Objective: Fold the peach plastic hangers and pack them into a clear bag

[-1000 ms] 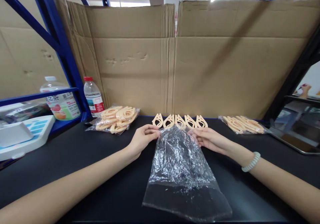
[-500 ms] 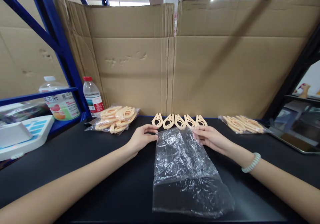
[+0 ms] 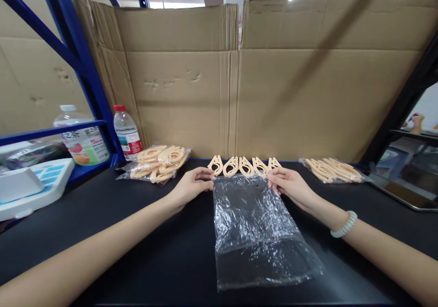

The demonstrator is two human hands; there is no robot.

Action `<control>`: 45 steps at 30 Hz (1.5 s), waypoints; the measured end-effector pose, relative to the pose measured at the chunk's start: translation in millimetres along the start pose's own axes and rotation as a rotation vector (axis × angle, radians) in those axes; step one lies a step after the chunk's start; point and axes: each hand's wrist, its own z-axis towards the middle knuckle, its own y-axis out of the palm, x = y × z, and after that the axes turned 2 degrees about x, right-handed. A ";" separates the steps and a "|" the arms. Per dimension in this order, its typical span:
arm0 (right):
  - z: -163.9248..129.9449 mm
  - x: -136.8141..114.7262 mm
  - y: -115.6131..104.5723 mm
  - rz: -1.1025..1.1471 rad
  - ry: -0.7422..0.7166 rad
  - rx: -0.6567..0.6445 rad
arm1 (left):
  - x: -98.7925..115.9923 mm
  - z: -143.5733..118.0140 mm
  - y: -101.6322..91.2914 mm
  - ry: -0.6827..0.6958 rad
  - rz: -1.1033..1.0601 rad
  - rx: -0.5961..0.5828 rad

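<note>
A clear plastic bag [image 3: 253, 234] lies spread over the black table, its far edge stretched between my two hands. My left hand [image 3: 193, 186] pinches the bag's far left corner. At the far right corner, my right hand [image 3: 289, 186] grips the film between thumb and fingers; a pale green beaded bracelet [image 3: 345, 225] circles that wrist. Just beyond the bag's far edge, several cream plastic folding hangers [image 3: 245, 165] lie in a row. The rightmost one is partly hidden by my right hand. The bag looks flat, with nothing inside.
Bagged cream hangers [image 3: 160, 161] are piled at the left, and another bagged set [image 3: 333, 169] lies at the right. A red-capped bottle [image 3: 126, 131] stands by the blue rack post. Cardboard [image 3: 178, 92] walls the back. A flat dark device [image 3: 407, 193] rests at the right edge.
My hands have drawn slightly apart, pulling the bag's far edge straighter. The bag's near end has shifted a little away from me and to the right.
</note>
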 end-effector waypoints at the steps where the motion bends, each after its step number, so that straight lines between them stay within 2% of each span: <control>1: 0.0 0.3 -0.2 0.011 -0.005 0.004 | -0.4 -1.6 2.4 -0.043 -0.049 -0.010; 4: -0.8 -0.4 -0.5 0.030 -0.008 0.019 | -2.3 -6.3 9.5 -0.148 -0.114 -0.049; 7: -2.4 -3.6 -1.1 0.045 0.049 -0.001 | -4.6 -8.6 12.9 -0.119 -0.137 -0.047; 11: -3.7 -8.0 -5.0 -0.024 0.213 -0.190 | -6.9 -7.0 10.8 -0.056 -0.186 0.022; 14: -3.0 -7.3 -8.5 -0.096 0.205 -0.265 | -7.0 -4.0 7.3 -0.008 -0.172 0.078; 21: 0.4 0.5 -7.1 -0.117 0.170 -0.151 | -8.4 0.8 3.4 0.104 -0.067 0.174; 23: 0.2 -1.7 -7.8 -0.199 0.169 -0.112 | -9.0 -0.9 3.9 0.205 0.036 0.241; 25: 0.4 -6.3 -12.2 -0.404 0.089 -0.053 | -8.5 -5.2 6.0 0.337 0.175 0.268; 27: 2.3 -10.9 -21.2 -0.697 -0.089 0.014 | -6.8 -12.4 9.9 0.475 0.325 0.217; 29: 6.4 -12.9 -33.9 -0.931 -0.260 0.073 | -4.3 -22.0 15.4 0.602 0.462 0.100; 32: 15.0 -8.0 -54.5 -1.052 -0.391 0.104 | -0.2 -37.8 24.9 0.754 0.604 -0.131; 35: 23.2 3.5 -68.7 -1.115 -0.528 0.009 | 3.1 -50.7 32.5 0.784 0.649 -0.333; 40: 38.5 20.6 -77.0 -1.244 -0.585 -0.228 | 4.8 -59.2 37.4 0.774 0.661 -0.477; 45: 57.0 29.7 -83.6 -1.302 -0.578 -0.260 | 4.6 -59.0 39.3 0.837 0.691 -0.512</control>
